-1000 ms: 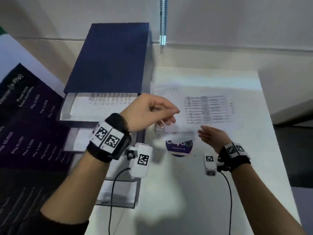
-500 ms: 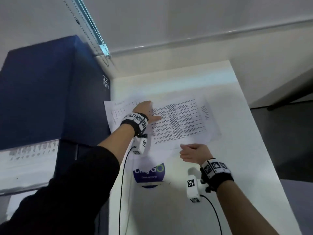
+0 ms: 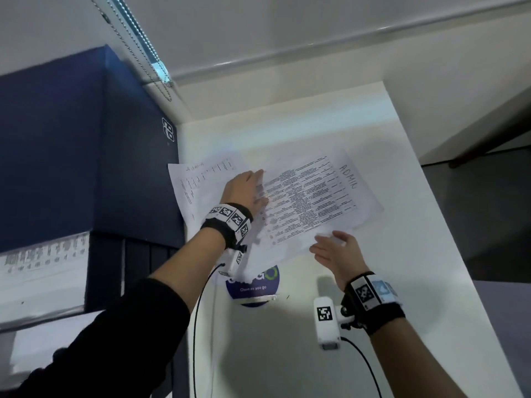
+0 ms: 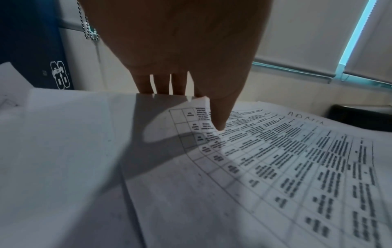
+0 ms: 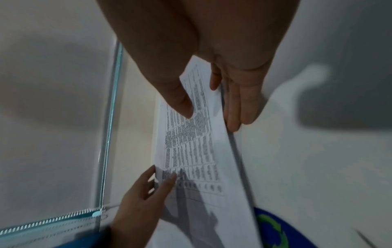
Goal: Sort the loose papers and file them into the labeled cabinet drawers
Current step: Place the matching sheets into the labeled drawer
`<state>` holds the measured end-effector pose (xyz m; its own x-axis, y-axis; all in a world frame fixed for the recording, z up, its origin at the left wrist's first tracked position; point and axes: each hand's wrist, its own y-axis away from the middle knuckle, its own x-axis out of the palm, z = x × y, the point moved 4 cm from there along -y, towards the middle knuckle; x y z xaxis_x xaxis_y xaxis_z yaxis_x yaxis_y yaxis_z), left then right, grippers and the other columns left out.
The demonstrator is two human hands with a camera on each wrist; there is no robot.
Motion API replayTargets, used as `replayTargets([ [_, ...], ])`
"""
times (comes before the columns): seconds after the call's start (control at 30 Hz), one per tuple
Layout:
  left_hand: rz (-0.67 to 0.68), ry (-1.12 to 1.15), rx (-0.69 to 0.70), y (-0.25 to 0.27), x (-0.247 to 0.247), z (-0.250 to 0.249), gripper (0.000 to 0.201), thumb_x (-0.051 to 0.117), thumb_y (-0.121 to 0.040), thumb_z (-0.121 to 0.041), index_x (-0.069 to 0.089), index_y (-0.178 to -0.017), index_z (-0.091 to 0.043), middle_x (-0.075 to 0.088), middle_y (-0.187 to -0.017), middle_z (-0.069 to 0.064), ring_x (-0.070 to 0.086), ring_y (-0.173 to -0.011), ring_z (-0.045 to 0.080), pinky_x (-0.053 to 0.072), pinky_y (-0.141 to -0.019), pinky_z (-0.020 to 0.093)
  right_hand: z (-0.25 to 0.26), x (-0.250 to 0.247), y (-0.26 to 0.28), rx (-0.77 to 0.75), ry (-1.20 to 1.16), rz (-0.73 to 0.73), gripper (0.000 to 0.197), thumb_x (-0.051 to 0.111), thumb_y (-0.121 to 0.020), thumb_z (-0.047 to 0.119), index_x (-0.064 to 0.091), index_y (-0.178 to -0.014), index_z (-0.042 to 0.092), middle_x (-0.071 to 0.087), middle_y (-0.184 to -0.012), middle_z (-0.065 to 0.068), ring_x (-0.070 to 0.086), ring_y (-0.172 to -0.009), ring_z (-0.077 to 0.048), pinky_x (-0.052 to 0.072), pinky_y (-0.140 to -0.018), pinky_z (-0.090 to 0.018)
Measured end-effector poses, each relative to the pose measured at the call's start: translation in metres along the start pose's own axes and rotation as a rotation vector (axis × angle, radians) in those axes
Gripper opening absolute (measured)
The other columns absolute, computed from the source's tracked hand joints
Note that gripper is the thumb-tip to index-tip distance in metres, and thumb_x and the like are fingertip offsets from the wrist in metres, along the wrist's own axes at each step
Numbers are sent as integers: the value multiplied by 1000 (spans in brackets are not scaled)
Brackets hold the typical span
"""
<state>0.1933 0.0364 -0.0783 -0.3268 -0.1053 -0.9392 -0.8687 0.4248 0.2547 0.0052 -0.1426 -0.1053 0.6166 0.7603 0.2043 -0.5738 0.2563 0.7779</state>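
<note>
Two printed sheets lay overlapping on the white worktop (image 3: 373,282) beside the blue cabinet (image 3: 71,153): the top sheet (image 3: 316,196) marked "ADMIN" and an under sheet (image 3: 198,182) toward the cabinet edge. The left hand (image 3: 244,188) pinched the top sheet's left edge between thumb and fingers, arm outstretched. The right hand (image 3: 336,251) clasped its near edge, thumb above, fingers beneath.

Head cam: high, looks down on bench (image 3: 431,254), wide. Left wrist cam: close, faces along fingers (image 4: 220,117) over printed sheet (image 4: 275,167). Right wrist cam: close, near sheet edge. All three share sheet.
</note>
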Motion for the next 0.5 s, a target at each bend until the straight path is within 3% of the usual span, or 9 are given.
replayTargets([
  [0.03, 35, 5, -15, 9, 2, -3, 72, 63, -90, -42, 29, -150, -22, 49, -141, 6, 49, -126, 27, 41, -107, 41, -2, -3, 0, 12, 9, -23, 58, 64, -89, -2, 32, -136, 8, 51, -89, -15, 54, -76, -26, 48, -99, -50],
  [0.07, 79, 15, -37, 17, 6, -4, 68, 62, -91, -41, 30, -149, -23, 53, -135, 6, 54, -119, 26, 45, -102, 41, -3, -5, 2, 20, 22, -46, 62, 67, -88, 0, 32, -137, 10, 50, -88, -16, 54, -77, -27, 52, -95, -48],
  [0.13, 127, 10, -85, 33, 12, -8, 50, 56, -94, -34, 42, -141, -22, 58, -124, 7, 59, -106, 26, 50, -91, 37, -4, -13, 3, 3, 127, -130, 68, 77, -81, 8, 34, -134, 12, 53, -94, -17, 55, -75, -24, 57, -75, -38],
  [0.2, 176, 25, -136, 50, 16, -10, 33, 50, -97, -27, 54, -129, -19, 64, -116, 7, 62, -100, 27, 50, -84, 33, -7, -25, 8, -53, 325, -207, 74, 83, -75, 15, 37, -133, 13, 56, -110, -15, 57, -74, -22, 53, -64, -32],
  [0.27, 281, 118, -193, 71, 26, -10, 24, 57, -95, -25, 61, -118, -19, 67, -111, 4, 63, -99, 24, 49, -86, 30, -10, -38, 18, -125, 510, -260, 78, 86, -71, 18, 37, -131, 15, 56, -118, -11, 60, -84, -25, 51, -70, -33],
  [0.33, 340, 265, -264, 97, 38, -7, 9, 68, -88, -28, 61, -90, -22, 67, -94, -2, 60, -89, 18, 48, -84, 26, -17, -53, 28, -170, 599, -304, 83, 89, -67, 19, 36, -131, 14, 52, -119, -9, 57, -102, -30, 49, -86, -36],
  [0.37, 337, 366, -296, 111, 46, -4, 18, 73, -85, -28, 57, -77, -23, 65, -83, -4, 59, -82, 16, 49, -82, 25, -22, -61, 33, -188, 613, -322, 85, 90, -66, 20, 37, -131, 13, 52, -116, -10, 56, -106, -31, 49, -92, -38],
  [0.43, 301, 580, -358, 140, 56, 3, 28, 82, -77, -25, 56, -66, -24, 64, -78, -5, 59, -76, 14, 53, -81, 26, -33, -76, 43, -194, 613, -358, 85, 93, -60, 27, 42, -127, 13, 55, -109, -8, 58, -102, -30, 51, -94, -42],
  [0.5, 333, 726, -375, 168, 71, 9, 24, 86, -70, -28, 64, -68, -21, 68, -88, -3, 62, -79, 14, 54, -85, 26, -48, -89, 50, -161, 617, -326, 81, 95, -51, 40, 58, -117, 10, 67, -104, -7, 66, -94, -27, 56, -88, -41],
])
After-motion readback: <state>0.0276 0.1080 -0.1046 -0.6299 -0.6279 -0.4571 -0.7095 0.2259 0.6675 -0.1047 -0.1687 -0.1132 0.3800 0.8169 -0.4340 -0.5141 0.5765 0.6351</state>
